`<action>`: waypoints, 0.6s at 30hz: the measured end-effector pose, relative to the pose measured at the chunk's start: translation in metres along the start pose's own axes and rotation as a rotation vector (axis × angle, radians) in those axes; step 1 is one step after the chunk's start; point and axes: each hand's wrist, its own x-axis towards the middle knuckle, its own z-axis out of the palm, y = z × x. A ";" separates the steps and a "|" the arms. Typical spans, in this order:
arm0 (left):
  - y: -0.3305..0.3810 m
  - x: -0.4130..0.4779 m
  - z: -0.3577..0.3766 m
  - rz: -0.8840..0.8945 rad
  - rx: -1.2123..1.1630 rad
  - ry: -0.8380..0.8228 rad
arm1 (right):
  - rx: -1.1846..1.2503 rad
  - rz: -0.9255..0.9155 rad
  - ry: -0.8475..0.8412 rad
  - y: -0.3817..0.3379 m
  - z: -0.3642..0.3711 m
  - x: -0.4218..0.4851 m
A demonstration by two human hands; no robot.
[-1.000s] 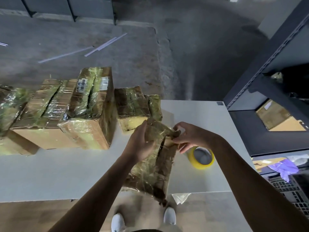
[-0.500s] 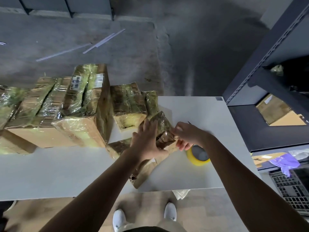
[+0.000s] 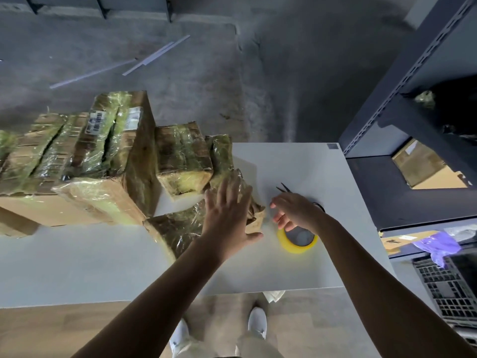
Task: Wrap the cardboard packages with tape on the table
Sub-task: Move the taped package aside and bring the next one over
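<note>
On the table [image 3: 296,164], left hand [image 3: 227,215] presses a package [image 3: 178,228].

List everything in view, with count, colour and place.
packages: at least six, brown under shiny tape, table's left half
table: one, white, centre
tape roll: one, yellow, table's right part
scissors: one, black, beyond tape roll, partly hidden
rack: one, dark grey, right
cloth: one, purple, right of table
crate: one, black, lower right
shoes: two, white, bottom centre
left grip: one, flat on nearest package
right grip: one, loosely curled, empty, over scissors
</note>
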 end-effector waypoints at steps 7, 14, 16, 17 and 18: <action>0.054 0.004 0.030 0.221 -0.327 0.384 | -0.474 0.070 0.396 0.069 -0.016 0.022; 0.086 0.020 0.069 -0.053 -0.442 -0.056 | -0.681 0.139 0.461 0.114 -0.006 0.032; 0.091 0.023 0.065 -0.009 -0.382 0.006 | -0.710 0.156 0.497 0.114 -0.007 0.035; 0.093 0.024 0.059 0.034 -0.384 0.100 | -0.728 0.192 0.478 0.114 -0.009 0.037; 0.092 0.024 0.050 0.073 -0.408 0.193 | -0.745 0.234 0.435 0.114 -0.011 0.038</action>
